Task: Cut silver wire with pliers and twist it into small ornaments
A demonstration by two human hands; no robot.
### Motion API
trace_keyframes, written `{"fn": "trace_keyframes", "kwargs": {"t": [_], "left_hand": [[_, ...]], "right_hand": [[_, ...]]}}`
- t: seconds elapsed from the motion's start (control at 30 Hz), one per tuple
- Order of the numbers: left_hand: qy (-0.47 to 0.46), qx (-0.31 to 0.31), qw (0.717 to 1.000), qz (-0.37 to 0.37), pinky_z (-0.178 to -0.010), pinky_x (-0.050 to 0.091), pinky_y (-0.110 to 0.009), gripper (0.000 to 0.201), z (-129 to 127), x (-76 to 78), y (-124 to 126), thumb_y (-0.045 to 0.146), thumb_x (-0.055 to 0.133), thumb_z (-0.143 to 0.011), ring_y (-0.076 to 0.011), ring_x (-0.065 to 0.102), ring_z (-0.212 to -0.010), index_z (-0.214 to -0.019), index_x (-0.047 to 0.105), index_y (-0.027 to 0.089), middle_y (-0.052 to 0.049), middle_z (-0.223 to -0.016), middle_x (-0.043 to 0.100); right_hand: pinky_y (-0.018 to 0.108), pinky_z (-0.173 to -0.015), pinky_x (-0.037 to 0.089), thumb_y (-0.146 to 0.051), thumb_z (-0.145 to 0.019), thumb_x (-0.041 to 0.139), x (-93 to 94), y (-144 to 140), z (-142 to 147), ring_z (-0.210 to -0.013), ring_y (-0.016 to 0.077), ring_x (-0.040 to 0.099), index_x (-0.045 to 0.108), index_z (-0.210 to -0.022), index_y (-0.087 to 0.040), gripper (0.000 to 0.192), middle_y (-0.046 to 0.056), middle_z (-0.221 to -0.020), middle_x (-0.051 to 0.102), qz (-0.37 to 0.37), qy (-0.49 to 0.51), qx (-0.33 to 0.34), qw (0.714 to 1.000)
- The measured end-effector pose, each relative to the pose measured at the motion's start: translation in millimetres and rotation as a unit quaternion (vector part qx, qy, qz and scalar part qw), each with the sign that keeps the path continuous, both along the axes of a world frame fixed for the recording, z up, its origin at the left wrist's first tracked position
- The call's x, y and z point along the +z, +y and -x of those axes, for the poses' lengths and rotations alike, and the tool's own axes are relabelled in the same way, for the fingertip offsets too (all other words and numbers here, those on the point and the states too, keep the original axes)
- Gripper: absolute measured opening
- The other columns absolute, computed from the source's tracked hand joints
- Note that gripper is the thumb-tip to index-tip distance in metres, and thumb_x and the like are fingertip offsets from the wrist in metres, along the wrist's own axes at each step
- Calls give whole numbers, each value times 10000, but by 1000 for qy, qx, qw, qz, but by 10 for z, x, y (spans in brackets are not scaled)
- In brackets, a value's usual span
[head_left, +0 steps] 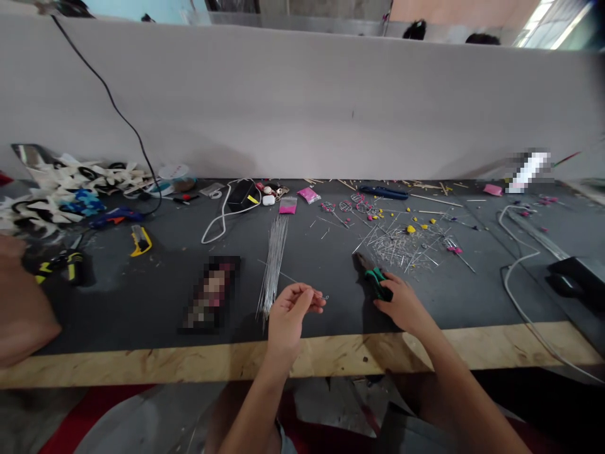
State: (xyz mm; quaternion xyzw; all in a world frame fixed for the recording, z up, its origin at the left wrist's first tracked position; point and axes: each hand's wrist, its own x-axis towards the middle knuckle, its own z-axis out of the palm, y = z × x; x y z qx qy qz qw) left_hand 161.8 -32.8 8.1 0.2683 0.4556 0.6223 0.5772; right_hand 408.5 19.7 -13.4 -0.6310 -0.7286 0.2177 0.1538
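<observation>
Between the thumb and fingers of my left hand (293,309) is a thin metal wire (326,297), its tip bent into a small loop. My right hand (401,301) grips green-handled pliers (373,276), whose jaws point away to the upper left, close to the tabletop. Just left of my left hand lies a long bundle of straight wires (274,258). Beyond the pliers is a scattered heap of short cut wire pieces (397,248). Several round wire shapes with pink bits (362,205) lie behind that heap.
A blurred dark rectangle (210,295) lies left of the bundle. Further left are a yellow utility knife (140,241), black-and-yellow pliers (61,266), a blue glue gun (116,217) and another person's arm (26,302). White cables (508,271) run along the right side; a pale partition (302,101) stands behind.
</observation>
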Motion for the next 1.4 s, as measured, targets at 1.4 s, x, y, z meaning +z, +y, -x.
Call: {"fn": "trace_keyframes", "kwargs": {"t": [1.4], "left_hand": [[181, -186, 966, 8, -590, 479, -221, 100, -161, -88, 44, 233, 601, -729, -105, 581, -577, -767, 559, 152, 11, -639, 607]], "right_hand": [[224, -577, 343, -138, -717, 467, 115, -468, 696, -605, 107, 469, 573, -696, -172, 113, -35, -638, 546, 186, 377, 64, 905]]}}
